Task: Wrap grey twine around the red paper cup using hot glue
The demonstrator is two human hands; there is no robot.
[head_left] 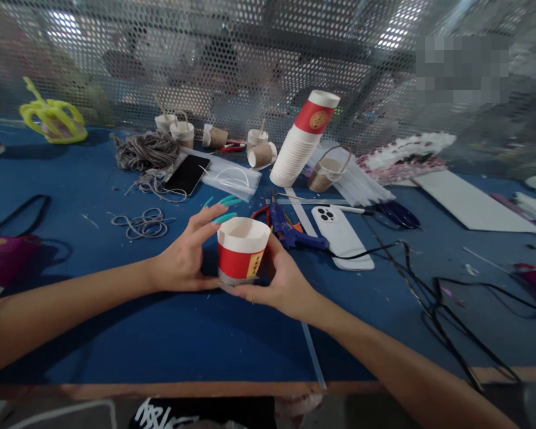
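Note:
A red and white paper cup (241, 249) with a yellow label stands upright between my two hands, just above the blue table (161, 339). My left hand (185, 256) presses against its left side, thumb low and fingers with teal nails stretched past the rim. My right hand (279, 280) cups its base and right side from below, fingers curled under it. A grey band runs round the cup's bottom edge.
Behind the cup lie a blue glue gun (290, 229), a white phone (342, 235), a black phone (187, 174), grey twine (145, 152), a leaning stack of paper cups (301, 143) and small twine-wrapped cups (261, 155). Black cables (433, 298) trail at the right. A perforated metal screen (250, 59) closes the back.

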